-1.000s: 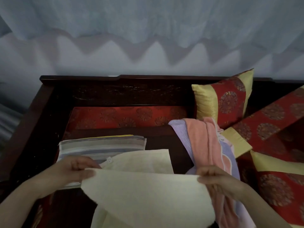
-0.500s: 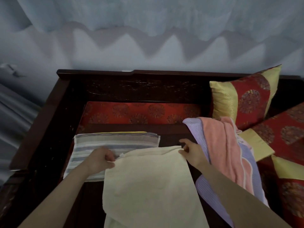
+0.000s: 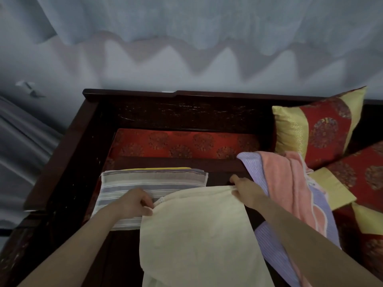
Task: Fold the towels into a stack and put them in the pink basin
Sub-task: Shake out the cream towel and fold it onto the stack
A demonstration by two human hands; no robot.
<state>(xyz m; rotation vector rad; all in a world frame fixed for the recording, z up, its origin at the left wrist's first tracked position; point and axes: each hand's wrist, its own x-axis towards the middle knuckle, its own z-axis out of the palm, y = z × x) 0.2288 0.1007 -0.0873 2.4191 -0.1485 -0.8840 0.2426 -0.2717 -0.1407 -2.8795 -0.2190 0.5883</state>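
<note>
A cream towel (image 3: 196, 233) lies folded over itself on the dark wooden bench, its near end hanging out of view. My left hand (image 3: 134, 201) pinches its far left corner and my right hand (image 3: 246, 189) pinches its far right corner. Left of it sits a folded grey striped towel (image 3: 153, 181) with a yellow one (image 3: 163, 168) showing beneath its far edge. To the right, a pink towel (image 3: 288, 187) drapes unfolded over a lilac striped towel (image 3: 269, 241). No pink basin is in view.
The dark wooden bench back (image 3: 186, 112) and left arm (image 3: 68, 154) wall in the seat. A red patterned seat cushion (image 3: 186, 143) lies behind the towels. Red and gold pillows (image 3: 319, 125) crowd the right side. Pale curtain (image 3: 186, 27) hangs behind.
Both hands carried the cream towel's near edge away from me and laid it down on the far edge, folding the towel in half. They still pinch the corners.
</note>
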